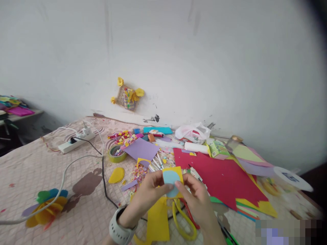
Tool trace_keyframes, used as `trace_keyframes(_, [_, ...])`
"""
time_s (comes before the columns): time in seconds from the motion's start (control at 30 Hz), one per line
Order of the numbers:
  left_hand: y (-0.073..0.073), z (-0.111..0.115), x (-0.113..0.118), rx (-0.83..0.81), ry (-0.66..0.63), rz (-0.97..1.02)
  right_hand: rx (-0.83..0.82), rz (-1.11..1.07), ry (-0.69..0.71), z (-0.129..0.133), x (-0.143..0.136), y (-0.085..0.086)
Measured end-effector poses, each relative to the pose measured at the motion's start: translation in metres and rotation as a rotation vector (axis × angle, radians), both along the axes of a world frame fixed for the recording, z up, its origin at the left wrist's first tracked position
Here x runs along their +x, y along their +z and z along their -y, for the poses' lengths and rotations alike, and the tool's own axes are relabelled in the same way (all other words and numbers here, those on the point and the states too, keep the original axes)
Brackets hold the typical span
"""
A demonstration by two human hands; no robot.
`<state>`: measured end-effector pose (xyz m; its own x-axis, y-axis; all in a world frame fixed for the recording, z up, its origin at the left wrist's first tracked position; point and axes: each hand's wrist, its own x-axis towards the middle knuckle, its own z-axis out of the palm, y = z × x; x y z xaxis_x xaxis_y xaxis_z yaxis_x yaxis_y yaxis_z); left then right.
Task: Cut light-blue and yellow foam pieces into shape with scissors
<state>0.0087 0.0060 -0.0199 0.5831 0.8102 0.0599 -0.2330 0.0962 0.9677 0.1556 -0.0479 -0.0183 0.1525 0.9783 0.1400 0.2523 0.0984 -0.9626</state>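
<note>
Holding a yellow paper square (180, 170) over the near middle of the table (87, 207), left hand (155, 183) and right hand (196, 189) both closed on it, one at each side. Light blue rounded piece (170, 177) lies flat against the square, thumbs pressing its lower part and hiding some of it. Directly below: yellow paper strip (158, 223) and a yellow looped handle (184, 224), partly behind the right forearm. Black cable (103, 173) crosses the table and passes under the left forearm. Beyond the hands, white pens (156, 163), small scraps, purple sheet (141, 148); tape roll (117, 154) touching its left edge. Yellow rounded pieces (117, 175) stacked left of the hands. Large red sheet (222, 175) takes up the right; white plastic bag (192, 132) near the wall. Far left, power strip (76, 143); nearer, a multicoloured paper flower (51, 207), white cable (63, 178) running across it.
</note>
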Motion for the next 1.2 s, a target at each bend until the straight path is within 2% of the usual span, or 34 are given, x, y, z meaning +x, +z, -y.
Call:
trace_keyframes(0.23, [0.003, -0.003, -0.006, 0.050, -0.064, -0.085, -0.046, 0.059, 0.089, 0.003, 0.001, 0.003])
trace_keyframes(0.4, [0.003, -0.003, -0.005, 0.067, -0.037, -0.079, -0.020, 0.048, 0.066, 0.002, 0.002, 0.003])
trace_keyframes(0.6, [0.002, 0.000, -0.004, 0.046, -0.116, -0.105, 0.014, 0.212, 0.096, 0.003, 0.005, 0.016])
trace_keyframes(0.7, [0.005, 0.000, -0.006, 0.045, -0.043, -0.098, 0.047, 0.248, 0.076, 0.003, 0.015, 0.016])
trace_keyframes(0.8, [0.009, -0.003, -0.009, -0.013, 0.098, -0.004, 0.009, 0.352, -0.049, 0.007, 0.034, -0.002])
trace_keyframes(0.87, [0.011, -0.005, -0.012, -0.069, 0.194, 0.089, -0.140, 0.571, -0.019, 0.012, 0.047, -0.024])
trace_keyframes(0.93, [0.012, -0.007, -0.014, -0.129, 0.261, 0.178, -0.212, 0.643, -0.001, 0.019, 0.054, -0.049])
trace_keyframes(1.03, [0.012, -0.008, -0.013, -0.185, 0.302, 0.258, -0.269, 0.732, -0.064, 0.027, 0.054, -0.080])
trace_keyframes(1.1, [0.013, -0.006, -0.012, -0.195, 0.311, 0.274, -0.281, 0.762, -0.107, 0.028, 0.051, -0.091])
trace_keyframes(1.2, [0.014, -0.003, -0.010, -0.216, 0.315, 0.285, -0.289, 0.745, -0.141, 0.030, 0.050, -0.095])
